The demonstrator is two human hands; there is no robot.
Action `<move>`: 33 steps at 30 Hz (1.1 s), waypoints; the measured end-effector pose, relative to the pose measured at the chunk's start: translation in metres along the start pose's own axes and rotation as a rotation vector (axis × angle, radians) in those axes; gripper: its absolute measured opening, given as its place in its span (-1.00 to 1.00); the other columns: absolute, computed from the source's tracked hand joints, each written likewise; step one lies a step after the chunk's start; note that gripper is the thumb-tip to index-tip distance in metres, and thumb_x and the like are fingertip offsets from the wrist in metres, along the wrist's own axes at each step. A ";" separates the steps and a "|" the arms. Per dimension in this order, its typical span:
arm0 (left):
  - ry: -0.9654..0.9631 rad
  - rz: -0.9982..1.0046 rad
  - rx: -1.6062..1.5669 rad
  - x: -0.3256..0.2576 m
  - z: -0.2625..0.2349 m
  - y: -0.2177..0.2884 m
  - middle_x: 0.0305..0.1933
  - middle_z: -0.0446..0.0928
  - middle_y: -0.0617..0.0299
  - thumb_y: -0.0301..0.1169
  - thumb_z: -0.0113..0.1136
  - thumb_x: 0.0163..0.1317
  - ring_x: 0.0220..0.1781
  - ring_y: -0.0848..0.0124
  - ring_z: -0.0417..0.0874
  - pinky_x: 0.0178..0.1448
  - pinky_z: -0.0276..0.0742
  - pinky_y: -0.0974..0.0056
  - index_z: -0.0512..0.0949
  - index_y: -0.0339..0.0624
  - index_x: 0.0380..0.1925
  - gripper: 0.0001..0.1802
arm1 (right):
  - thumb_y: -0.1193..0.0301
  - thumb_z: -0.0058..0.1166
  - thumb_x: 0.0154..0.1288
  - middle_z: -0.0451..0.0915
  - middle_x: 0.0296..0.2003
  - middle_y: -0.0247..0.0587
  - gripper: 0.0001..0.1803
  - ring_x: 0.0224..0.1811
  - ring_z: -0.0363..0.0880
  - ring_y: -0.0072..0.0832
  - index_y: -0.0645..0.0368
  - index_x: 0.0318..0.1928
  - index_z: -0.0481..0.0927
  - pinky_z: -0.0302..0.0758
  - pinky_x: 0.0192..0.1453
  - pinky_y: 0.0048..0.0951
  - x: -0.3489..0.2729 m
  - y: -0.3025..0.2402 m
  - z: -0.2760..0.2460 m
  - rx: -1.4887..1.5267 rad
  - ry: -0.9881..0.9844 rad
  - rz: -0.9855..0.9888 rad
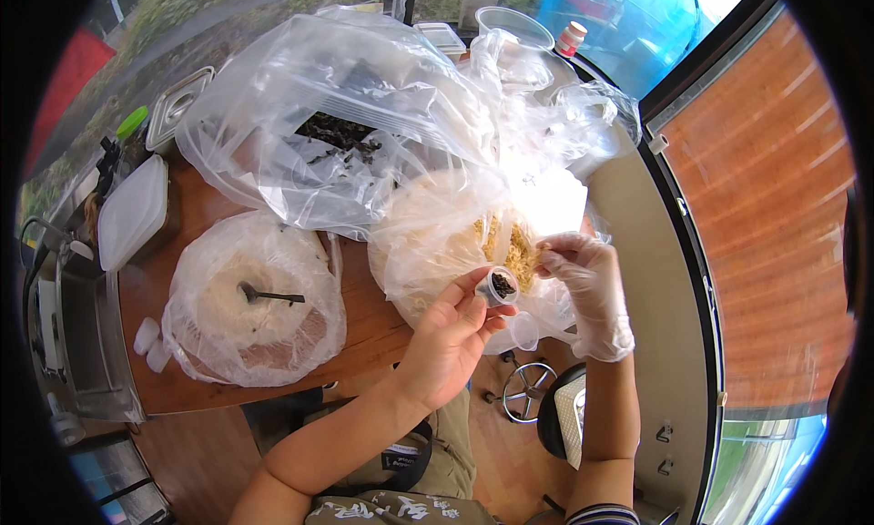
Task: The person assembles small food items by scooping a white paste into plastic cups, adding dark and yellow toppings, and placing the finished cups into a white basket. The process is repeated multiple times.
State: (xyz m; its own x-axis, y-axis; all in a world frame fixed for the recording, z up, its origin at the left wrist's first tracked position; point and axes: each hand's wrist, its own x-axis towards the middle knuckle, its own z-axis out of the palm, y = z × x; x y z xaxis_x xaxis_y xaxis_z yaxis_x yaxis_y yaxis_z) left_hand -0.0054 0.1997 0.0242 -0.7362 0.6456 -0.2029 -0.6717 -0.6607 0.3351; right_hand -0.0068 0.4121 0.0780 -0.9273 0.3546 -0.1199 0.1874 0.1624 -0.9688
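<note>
Here, small cup [499, 286] beside clear bag [437, 243].

Right hand's [587, 284] fingertips vanish inside the noodle bag [437, 243].

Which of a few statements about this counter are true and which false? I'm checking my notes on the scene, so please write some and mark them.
1. The left hand holds a small cup with dark bits inside. True.
2. The right hand is bare. False: it wears a thin clear glove.
3. A dark spoon lies in the bag of white grains on the wooden table. True.
4. The right hand rests in the bag of white grains. False: it is at the bag of pale yellow shreds, pinching some beside the cup.
5. The small cup stands on the table. False: it is held up in the air over the table's edge.
</note>
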 end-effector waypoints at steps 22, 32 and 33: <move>-0.150 -0.010 -0.137 0.018 0.008 -0.006 0.36 0.51 0.14 -0.42 0.14 0.63 0.35 0.31 0.60 0.48 0.50 0.26 0.24 -0.24 0.52 -0.44 | 0.67 0.21 0.42 0.67 -0.17 -0.13 -0.78 -0.15 0.69 -0.36 0.31 0.01 0.78 0.61 -0.02 -0.40 -0.039 -0.071 0.025 -0.542 -0.145 -0.355; -0.215 -0.062 -0.221 0.026 0.006 -0.011 0.34 0.53 0.14 -0.43 0.19 0.60 0.36 0.29 0.62 0.44 0.55 0.29 0.19 -0.20 0.55 -0.37 | 0.71 0.37 0.24 0.69 -0.23 -0.24 -0.79 -0.26 0.66 -0.52 0.29 -0.11 0.80 0.62 -0.11 -0.48 -0.035 -0.082 0.024 -0.638 -0.106 -0.432; -0.210 -0.069 -0.224 0.026 0.006 -0.011 0.34 0.53 0.14 -0.43 0.19 0.60 0.36 0.29 0.62 0.43 0.55 0.29 0.19 -0.20 0.55 -0.38 | 0.71 0.38 0.22 0.69 -0.24 -0.24 -0.79 -0.27 0.66 -0.53 0.28 -0.13 0.80 0.62 -0.12 -0.48 -0.035 -0.082 0.023 -0.623 -0.098 -0.430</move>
State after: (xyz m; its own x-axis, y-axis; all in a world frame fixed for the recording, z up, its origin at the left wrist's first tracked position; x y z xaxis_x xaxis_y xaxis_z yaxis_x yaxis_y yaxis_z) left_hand -0.0162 0.2260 0.0206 -0.6710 0.7413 -0.0157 -0.7380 -0.6656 0.1113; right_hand 0.0026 0.3653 0.1567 -0.9790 0.0638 0.1936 -0.0758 0.7675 -0.6365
